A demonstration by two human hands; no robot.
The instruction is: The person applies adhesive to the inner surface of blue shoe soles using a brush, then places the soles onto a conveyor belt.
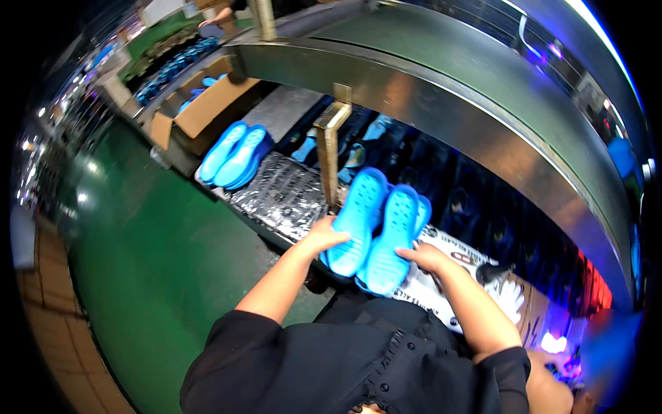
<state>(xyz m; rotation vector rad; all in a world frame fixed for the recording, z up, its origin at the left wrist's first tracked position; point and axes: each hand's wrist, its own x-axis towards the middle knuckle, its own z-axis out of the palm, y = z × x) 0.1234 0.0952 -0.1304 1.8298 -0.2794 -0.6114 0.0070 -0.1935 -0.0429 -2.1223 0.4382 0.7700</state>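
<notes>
Between my hands is a stack of blue clog soles [387,241], side by side, with holes at the far end and ridges at the near end. My left hand [324,236] is closed on the left edge of the stack, thumb on top. On the right edge my right hand [426,257] grips likewise, its thumb over the rim. The fingers underneath are hidden. Farther left on the bench, another stack of blue soles [238,155] lies on the black plastic-wrapped surface [284,193].
An open cardboard box [210,107] holding blue pieces stands at the far left. A metal post [328,155] rises beside the stack, under the conveyor frame [386,79]. Dark footwear parts [458,200] line the shelf behind. A white glove [509,298] lies right. Another person's arm [545,386] shows lower right.
</notes>
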